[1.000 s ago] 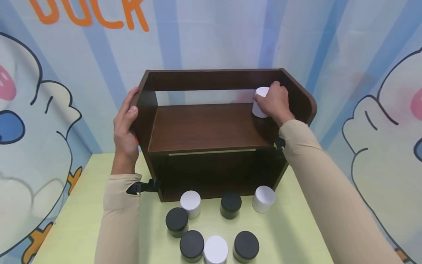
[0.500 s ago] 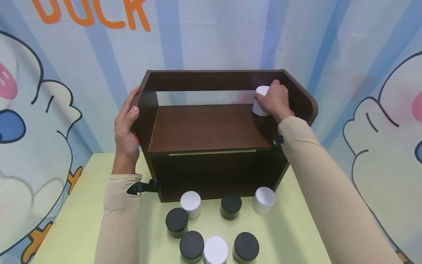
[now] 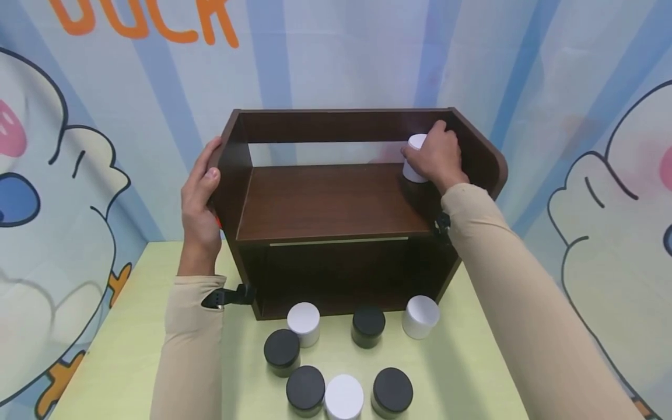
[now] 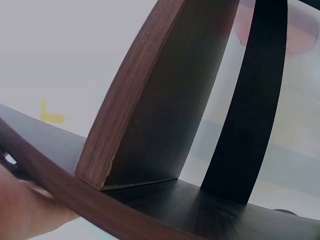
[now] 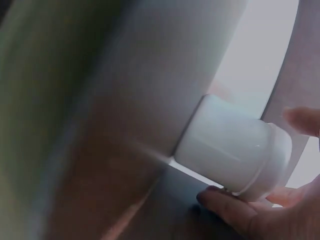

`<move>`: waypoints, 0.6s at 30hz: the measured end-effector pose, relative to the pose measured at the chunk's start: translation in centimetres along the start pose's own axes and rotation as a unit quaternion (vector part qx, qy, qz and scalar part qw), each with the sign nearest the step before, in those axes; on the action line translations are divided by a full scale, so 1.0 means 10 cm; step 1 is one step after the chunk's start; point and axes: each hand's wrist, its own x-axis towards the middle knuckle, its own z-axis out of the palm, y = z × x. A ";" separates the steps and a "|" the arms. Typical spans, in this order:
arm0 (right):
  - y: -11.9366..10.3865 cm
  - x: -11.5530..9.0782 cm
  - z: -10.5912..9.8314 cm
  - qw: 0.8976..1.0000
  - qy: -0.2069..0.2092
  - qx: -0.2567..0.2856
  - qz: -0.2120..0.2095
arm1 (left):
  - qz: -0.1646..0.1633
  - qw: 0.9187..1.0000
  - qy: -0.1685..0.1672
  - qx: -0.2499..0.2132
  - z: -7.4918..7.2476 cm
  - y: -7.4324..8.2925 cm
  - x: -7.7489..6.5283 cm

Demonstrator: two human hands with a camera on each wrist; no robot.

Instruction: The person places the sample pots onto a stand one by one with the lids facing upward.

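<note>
In the head view my right hand [image 3: 438, 156] grips a white lidded jar [image 3: 415, 158] standing at the back right of the dark brown shelf's [image 3: 325, 201] upper board, near the right side panel. The right wrist view shows fingers [image 5: 227, 207] around the lid end of that white jar [image 5: 227, 145]; its far end stands on the board. My left hand [image 3: 200, 207] rests against the outside of the left side panel, fingers stretched upward along it. In the left wrist view part of the left hand [image 4: 30, 210] shows behind the panel's edge.
On the pale yellow table [image 3: 131, 326], in front of the shelf, stand several jars, some with black lids [image 3: 392, 389] and some white [image 3: 343, 398]. One white jar [image 3: 421, 317] is at the shelf's front right. A printed curtain [image 3: 341, 52] hangs behind.
My right hand and the white jar have moved very slightly toward the shelf's back. The left hand stays in place on the side panel.
</note>
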 end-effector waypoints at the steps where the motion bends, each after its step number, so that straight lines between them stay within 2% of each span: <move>1: -0.02 -0.01 -0.01 1.000 0.001 -0.006 0.000 | 0.000 1.000 0.000 0.000 0.00 0.00 0.00; 9: -0.15 -0.07 -0.14 0.999 0.006 -0.034 -0.013 | 0.002 1.000 0.005 0.005 -0.01 0.00 0.00; 18: -0.25 -0.13 -0.31 0.999 0.013 -0.017 -0.044 | 0.004 1.000 0.000 0.014 -0.01 -0.01 0.01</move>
